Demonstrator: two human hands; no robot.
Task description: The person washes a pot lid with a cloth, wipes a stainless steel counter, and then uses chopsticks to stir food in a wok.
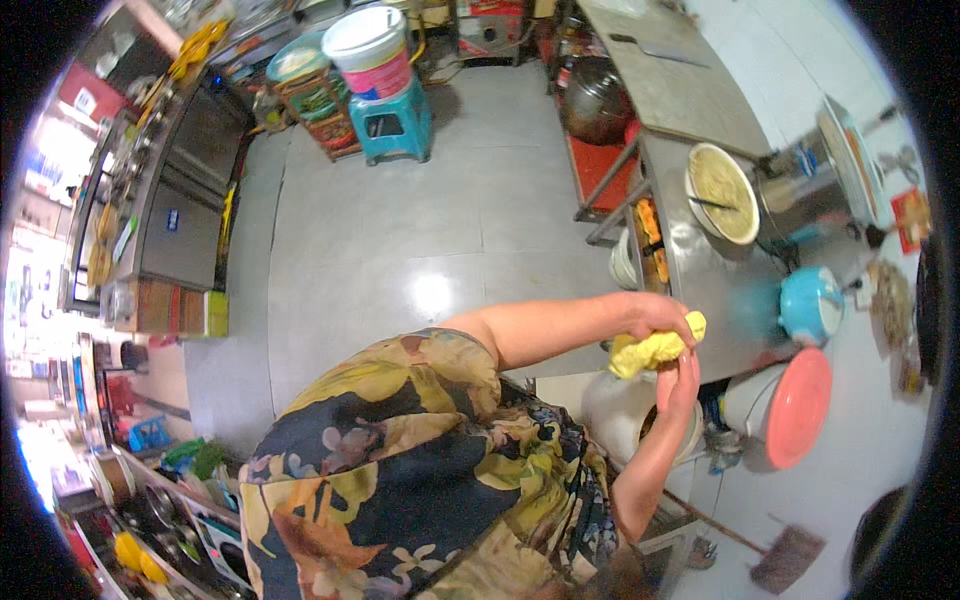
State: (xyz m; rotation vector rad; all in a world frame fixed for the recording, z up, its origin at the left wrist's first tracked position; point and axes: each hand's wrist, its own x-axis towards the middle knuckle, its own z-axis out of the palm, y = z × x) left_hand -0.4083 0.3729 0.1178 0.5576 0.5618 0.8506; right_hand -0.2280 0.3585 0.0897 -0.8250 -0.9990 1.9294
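Note:
Both hands hold one crumpled yellow cloth (649,352) near the corner of a steel worktable (705,322). My left hand (660,319), on the arm reaching across from the upper side, grips the cloth from above. My right hand (681,382) presses on its end from below, fingers against it. Farther along the worktable stands a white bowl (724,191) of pale, thick mixture with a dark-handled utensil in it. A light-blue container (811,305) is near the wall side. Beneath my hands is a whitish bucket (619,412), its opening partly hidden by my right forearm.
A white bucket (750,401) with a pink basin (799,409) stands beside the table. A long-handled dustpan (787,559) lies lower right. Across the grey floor (375,255) are a blue stool (391,124) bearing a white tub (367,45), and steel cabinets (187,187).

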